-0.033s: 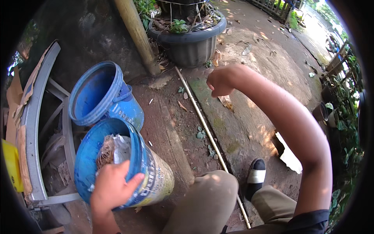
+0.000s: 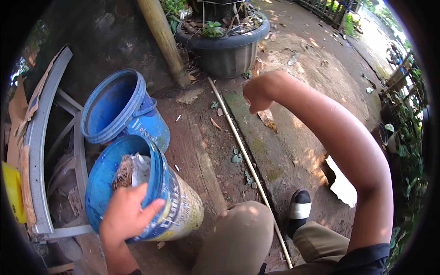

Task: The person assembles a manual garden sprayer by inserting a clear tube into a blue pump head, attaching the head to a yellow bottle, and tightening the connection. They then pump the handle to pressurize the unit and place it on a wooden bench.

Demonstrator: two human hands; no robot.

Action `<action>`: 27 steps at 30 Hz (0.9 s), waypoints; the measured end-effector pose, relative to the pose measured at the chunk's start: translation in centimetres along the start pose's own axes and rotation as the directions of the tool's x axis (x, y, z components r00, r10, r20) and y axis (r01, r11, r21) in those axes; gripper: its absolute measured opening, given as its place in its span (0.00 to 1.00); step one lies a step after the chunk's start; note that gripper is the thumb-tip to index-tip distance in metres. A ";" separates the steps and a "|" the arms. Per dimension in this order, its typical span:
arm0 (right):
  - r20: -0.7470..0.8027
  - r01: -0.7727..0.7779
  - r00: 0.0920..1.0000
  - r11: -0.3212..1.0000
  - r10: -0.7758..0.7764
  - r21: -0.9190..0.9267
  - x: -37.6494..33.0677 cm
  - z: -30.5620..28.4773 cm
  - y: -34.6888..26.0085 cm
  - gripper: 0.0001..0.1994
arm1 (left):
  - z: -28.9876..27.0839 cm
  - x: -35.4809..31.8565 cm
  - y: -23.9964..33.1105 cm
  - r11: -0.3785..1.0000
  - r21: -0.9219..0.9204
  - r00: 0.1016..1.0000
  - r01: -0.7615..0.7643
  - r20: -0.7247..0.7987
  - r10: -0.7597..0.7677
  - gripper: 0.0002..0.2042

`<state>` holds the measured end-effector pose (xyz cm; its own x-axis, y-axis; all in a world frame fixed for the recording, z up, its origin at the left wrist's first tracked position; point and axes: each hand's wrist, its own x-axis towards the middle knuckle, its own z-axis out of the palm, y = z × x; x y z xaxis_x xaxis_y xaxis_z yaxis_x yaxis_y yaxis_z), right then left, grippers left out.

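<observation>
My left hand lies over the near rim of a worn paint bucket, its thumb across the rim and its other fingers partly hidden. The bucket tilts left and has a blue inside. In it lie a brown tangle of netting or fibre and a crumpled whitish plastic piece. Just behind stands a second blue bucket with a handle. Out ahead to the right, my right hand hangs in the air with its fingers curled down. What it holds, if anything, is hidden.
A thin pale pole lies along the ground between my legs and the big planter. At left leans a grey metal frame with cardboard. A wooden post stands behind the buckets; potted plants line the right.
The view has shifted very slightly. My left hand has moved a little left and up at the near bucket's rim; my right hand holds nearly the same pose.
</observation>
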<state>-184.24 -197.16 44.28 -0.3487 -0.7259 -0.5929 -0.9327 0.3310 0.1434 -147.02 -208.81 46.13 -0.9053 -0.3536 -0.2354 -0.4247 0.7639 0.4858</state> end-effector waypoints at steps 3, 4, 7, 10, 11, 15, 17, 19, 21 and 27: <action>-0.028 0.231 0.971 0.960 -0.238 -0.160 8.2 0.8 2.1 0.17 | -1.0 2.3 0.2 0.997 0.012 0.997 -0.082 0.007 0.082 0.13; -0.081 0.268 0.956 0.950 -0.283 -0.157 11.6 2.0 1.9 0.16 | -1.2 2.9 0.6 0.999 -0.036 0.999 -0.005 0.045 0.006 0.13; -0.180 0.258 0.944 0.958 -0.277 -0.123 19.3 4.9 -0.4 0.15 | -0.3 2.9 0.6 0.978 -0.173 0.993 0.116 -0.002 -0.118 0.11; -0.113 0.342 0.910 0.876 -0.399 -0.339 24.3 6.8 -2.7 0.16 | 0.4 1.6 0.9 0.978 -0.169 0.986 0.125 -0.086 -0.141 0.09; -0.129 0.359 0.906 0.894 -0.402 -0.268 25.5 6.9 -4.3 0.17 | 0.5 0.6 1.6 0.983 -0.119 0.982 0.140 -0.113 -0.154 0.09; -0.280 0.438 0.844 0.889 -0.459 -0.135 34.9 11.1 -7.0 0.14 | 5.8 -0.7 4.0 0.984 -0.004 0.960 0.181 -0.217 -0.177 0.11; -0.468 0.492 0.739 0.862 -0.486 -0.119 38.1 13.6 -8.0 0.13 | 8.7 -1.8 5.6 0.967 0.036 0.943 0.251 -0.233 -0.236 0.14; -0.538 0.421 0.751 0.905 -0.383 -0.057 40.7 14.8 -10.5 0.16 | 8.1 -3.2 6.9 0.968 0.190 0.984 0.165 0.027 -0.173 0.15; -0.638 0.516 0.690 0.851 -0.341 0.103 41.0 13.9 -15.4 0.20 | 11.3 -8.2 5.7 0.984 0.051 0.980 0.169 0.103 -0.173 0.14; -0.478 0.331 0.843 0.939 -0.248 0.096 44.9 12.4 -16.9 0.17 | 12.4 -6.5 5.1 0.978 0.202 0.997 -0.050 -0.041 0.059 0.17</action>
<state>-182.97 -227.87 5.40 -0.1064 -0.9819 -0.1564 -0.9821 0.1284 -0.1378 -143.18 -195.87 39.69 -0.9283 -0.3297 -0.1717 -0.3690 0.8737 0.3171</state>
